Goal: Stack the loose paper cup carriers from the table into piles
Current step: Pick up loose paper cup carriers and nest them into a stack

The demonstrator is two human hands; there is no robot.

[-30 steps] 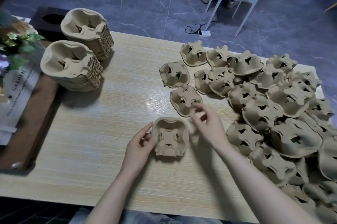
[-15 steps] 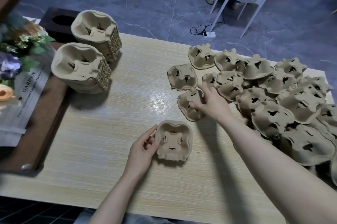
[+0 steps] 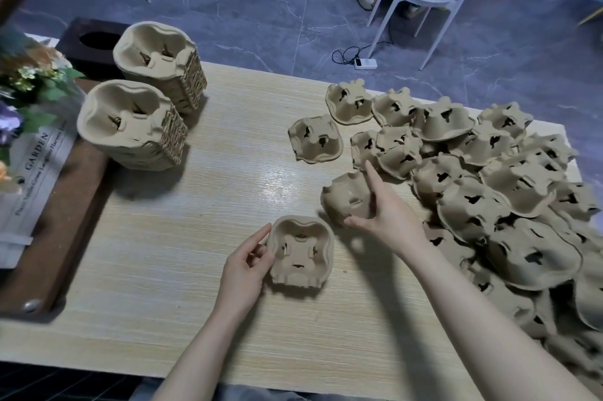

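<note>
**Light pulp carriers, best taken by the rim**

The right hand [image 3: 388,211] is gripping a tan moulded-pulp cup carrier [image 3: 347,196] that is tipping up on its edge, thumb under the near rim and index finger stretching over the far side. It is sitting at the near-left fringe of the loose heap of upside-down tan pulp carriers [image 3: 489,191] covering the right half of the pale wood-grain desk [image 3: 195,237]. The left hand [image 3: 248,265] is steadying an upright tan pulp carrier lying cup-side up [image 3: 301,253] on the desk just in front of the person, fingers curling against its left wall; this one is likely starting a new pile.

Two finished tall stacks of nested tan carriers [image 3: 137,129] are standing at the far left corner, beside a bouquet of flowers in printed wrapping [image 3: 23,113].

These carriers are looking very light and fairly stiff, with a dry, rough surface that is unlikely to slip. The thin walls and cut tabs would probably crush or tear under a hard squeeze, so a gentle pinch across opposite rims seems the safest hold. Each loose one is probably needing a flip to face up before it nests, and square alignment matters, or the shaped cups will likely jam
</note>
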